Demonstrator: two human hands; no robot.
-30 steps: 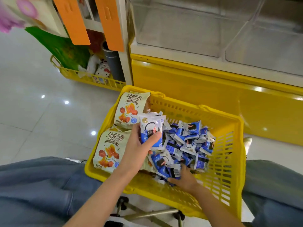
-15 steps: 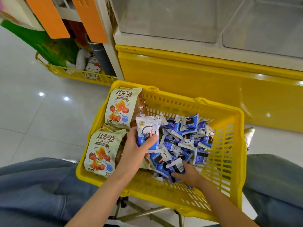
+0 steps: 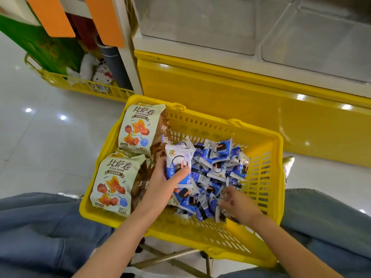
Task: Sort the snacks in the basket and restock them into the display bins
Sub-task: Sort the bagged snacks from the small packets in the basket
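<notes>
Head view: nearest, the right hand (image 3: 236,203) reaches, blurred, into the loose blue packets (image 3: 212,171) in the yellow basket (image 3: 267,177); whether it grasps anything I cannot tell. The left hand (image 3: 160,183) grips a small packet stack (image 3: 177,165). Left of it lie two cream bags (image 3: 114,183). Beyond both hands stand clear display bins (image 3: 200,27).
</notes>
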